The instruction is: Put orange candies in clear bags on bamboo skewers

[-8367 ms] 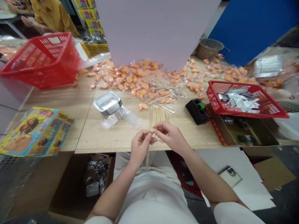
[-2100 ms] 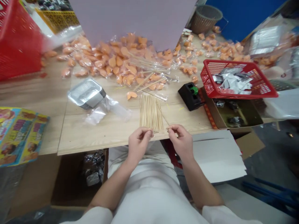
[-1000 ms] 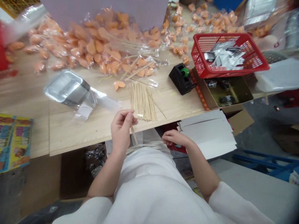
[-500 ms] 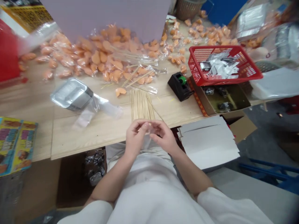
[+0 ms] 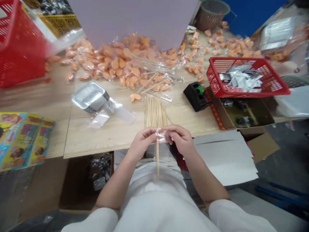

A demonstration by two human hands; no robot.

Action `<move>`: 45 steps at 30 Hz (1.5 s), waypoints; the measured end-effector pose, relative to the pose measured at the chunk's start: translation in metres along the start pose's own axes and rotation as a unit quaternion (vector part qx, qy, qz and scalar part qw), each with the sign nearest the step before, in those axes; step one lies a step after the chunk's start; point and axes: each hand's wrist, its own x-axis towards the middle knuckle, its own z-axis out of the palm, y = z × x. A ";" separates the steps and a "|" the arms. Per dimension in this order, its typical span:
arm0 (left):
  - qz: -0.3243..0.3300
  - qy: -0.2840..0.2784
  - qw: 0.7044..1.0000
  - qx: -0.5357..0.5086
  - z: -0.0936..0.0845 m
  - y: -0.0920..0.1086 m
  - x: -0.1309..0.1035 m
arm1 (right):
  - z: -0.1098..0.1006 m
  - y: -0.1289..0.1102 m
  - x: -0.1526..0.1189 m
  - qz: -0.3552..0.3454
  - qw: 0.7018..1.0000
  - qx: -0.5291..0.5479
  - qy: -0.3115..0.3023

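At the table's front edge, my left hand (image 5: pixel 144 142) pinches one side of a small clear plastic bag (image 5: pixel 160 136). My right hand (image 5: pixel 181 138) grips the other side, its fingers curled. A few thin wooden sticks (image 5: pixel 157 158) hang below the bag toward my lap; whether they sit inside it I cannot tell. Just beyond my fingers lies a bundle of bamboo sticks (image 5: pixel 155 111), side by side on the wooden table (image 5: pixel 89 141). One unwrapped orange heart-shaped piece (image 5: pixel 135 97) rests at the bundle's far left.
A heap of bagged orange pieces (image 5: pixel 116 64) covers the back. Foil trays (image 5: pixel 90 96) and plastic bags (image 5: pixel 100 118) lie left. To the right stand a black tape dispenser (image 5: pixel 196 96) and a red basket (image 5: pixel 248 91) with silver packets. A larger red basket (image 5: pixel 21 51) is far left.
My hands have opened a little wider, and the sticks below the bag now show clearly. The camera view has shifted, so the table things appear farther right and lower.
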 end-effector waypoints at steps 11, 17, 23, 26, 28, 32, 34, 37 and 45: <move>-0.066 -0.031 0.996 -0.057 -0.002 0.003 0.002 | -0.011 -0.004 0.001 -0.126 0.981 -0.143 -0.040; -0.067 -0.050 0.993 -0.081 -0.004 0.003 0.004 | -0.011 -0.001 -0.003 -0.146 0.975 -0.164 -0.023; -0.004 0.019 0.999 0.038 0.003 -0.001 0.005 | -0.015 0.005 -0.007 -0.086 0.991 -0.106 -0.002; 0.015 0.074 0.994 0.075 0.006 -0.003 0.007 | -0.017 0.014 -0.001 0.003 0.997 0.055 0.045; 0.016 0.087 0.992 0.086 0.007 -0.003 0.008 | -0.015 0.019 0.004 0.065 0.990 0.116 0.052; 0.018 0.084 0.991 0.099 0.002 -0.006 0.006 | 0.001 0.025 0.009 0.106 0.986 0.100 0.078; 0.011 0.069 0.994 0.089 -0.005 -0.010 0.002 | 0.011 0.026 0.008 0.094 0.984 0.103 0.108; -0.062 -0.022 0.993 0.101 -0.018 -0.018 -0.006 | 0.020 0.027 0.003 0.056 0.984 0.082 0.147; -0.105 -0.090 0.943 0.302 -0.039 -0.020 -0.027 | 0.013 0.030 -0.011 0.128 0.985 0.114 -0.023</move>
